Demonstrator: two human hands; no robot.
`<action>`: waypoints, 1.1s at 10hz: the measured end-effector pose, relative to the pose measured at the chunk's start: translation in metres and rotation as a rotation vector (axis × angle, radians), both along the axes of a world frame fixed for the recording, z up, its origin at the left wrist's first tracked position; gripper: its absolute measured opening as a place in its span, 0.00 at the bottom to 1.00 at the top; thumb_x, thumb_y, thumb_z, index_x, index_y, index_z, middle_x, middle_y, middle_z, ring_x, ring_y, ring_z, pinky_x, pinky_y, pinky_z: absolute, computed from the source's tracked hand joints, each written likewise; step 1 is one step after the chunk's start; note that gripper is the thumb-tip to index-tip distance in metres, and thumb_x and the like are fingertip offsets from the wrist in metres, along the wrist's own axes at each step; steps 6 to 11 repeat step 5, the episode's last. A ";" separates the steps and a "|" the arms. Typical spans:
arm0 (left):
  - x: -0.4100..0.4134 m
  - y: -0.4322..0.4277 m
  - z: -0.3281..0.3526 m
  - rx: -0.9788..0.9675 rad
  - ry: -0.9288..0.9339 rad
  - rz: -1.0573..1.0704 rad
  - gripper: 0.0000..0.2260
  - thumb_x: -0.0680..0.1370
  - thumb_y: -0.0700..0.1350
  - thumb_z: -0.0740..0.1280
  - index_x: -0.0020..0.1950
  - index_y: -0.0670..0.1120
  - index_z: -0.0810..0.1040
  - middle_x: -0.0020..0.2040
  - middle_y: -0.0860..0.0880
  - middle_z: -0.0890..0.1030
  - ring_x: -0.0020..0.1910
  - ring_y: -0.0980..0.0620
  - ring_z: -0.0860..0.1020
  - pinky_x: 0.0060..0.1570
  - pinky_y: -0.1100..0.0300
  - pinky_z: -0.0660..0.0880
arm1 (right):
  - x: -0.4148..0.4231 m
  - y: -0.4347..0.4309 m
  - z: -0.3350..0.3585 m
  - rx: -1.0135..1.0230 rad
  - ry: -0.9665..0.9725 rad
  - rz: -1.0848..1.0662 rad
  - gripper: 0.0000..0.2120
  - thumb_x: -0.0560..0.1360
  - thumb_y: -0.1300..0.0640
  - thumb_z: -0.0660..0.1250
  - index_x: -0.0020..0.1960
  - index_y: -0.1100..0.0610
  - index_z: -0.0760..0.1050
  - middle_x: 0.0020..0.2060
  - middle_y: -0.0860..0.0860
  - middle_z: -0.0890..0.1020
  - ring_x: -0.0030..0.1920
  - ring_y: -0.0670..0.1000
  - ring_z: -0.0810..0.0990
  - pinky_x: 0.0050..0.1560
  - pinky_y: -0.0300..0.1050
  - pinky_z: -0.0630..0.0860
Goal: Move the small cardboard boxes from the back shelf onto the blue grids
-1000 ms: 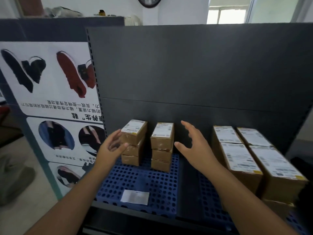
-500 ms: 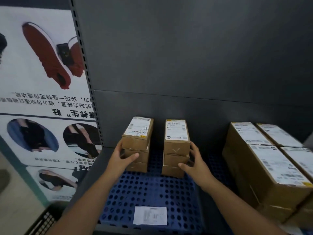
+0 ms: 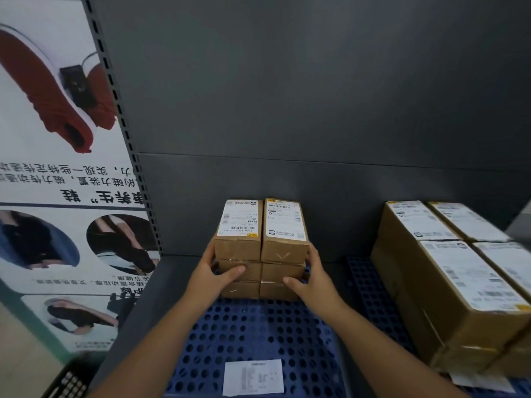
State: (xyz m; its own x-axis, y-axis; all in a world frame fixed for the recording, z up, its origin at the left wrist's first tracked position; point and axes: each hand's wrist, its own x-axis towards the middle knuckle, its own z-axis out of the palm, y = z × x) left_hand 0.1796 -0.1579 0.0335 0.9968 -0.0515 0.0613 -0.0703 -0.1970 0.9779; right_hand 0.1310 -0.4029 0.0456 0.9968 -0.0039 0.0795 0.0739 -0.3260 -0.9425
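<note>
Two stacks of small cardboard boxes stand pressed side by side at the back of a blue grid [image 3: 258, 334]. Each stack is three boxes high with a white label on top. The left stack [image 3: 240, 245] has my left hand [image 3: 209, 278] wrapped around its left side, thumb across the front of the middle box. My right hand [image 3: 311, 278] grips the right stack [image 3: 284, 239] from its right side, thumb on the lower box's front. Both stacks rest on the grid.
Several large cardboard boxes [image 3: 442, 282] sit on a second blue grid [image 3: 370, 288] at the right. A white paper slip [image 3: 253, 376] lies on the near part of the left grid. The dark shelf back panel [image 3: 287, 110] rises behind; a poster [image 3: 57, 168] stands left.
My hands closed in on the two stacks from either side and pushed them together, so the gap between them has gone. The camera moved closer.
</note>
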 end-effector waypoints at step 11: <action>-0.037 0.014 0.009 0.015 -0.104 0.019 0.47 0.63 0.60 0.79 0.75 0.70 0.55 0.77 0.58 0.63 0.74 0.54 0.63 0.71 0.46 0.64 | -0.041 -0.028 0.020 -0.016 0.032 -0.031 0.44 0.73 0.52 0.74 0.76 0.37 0.48 0.76 0.45 0.57 0.74 0.51 0.61 0.70 0.54 0.66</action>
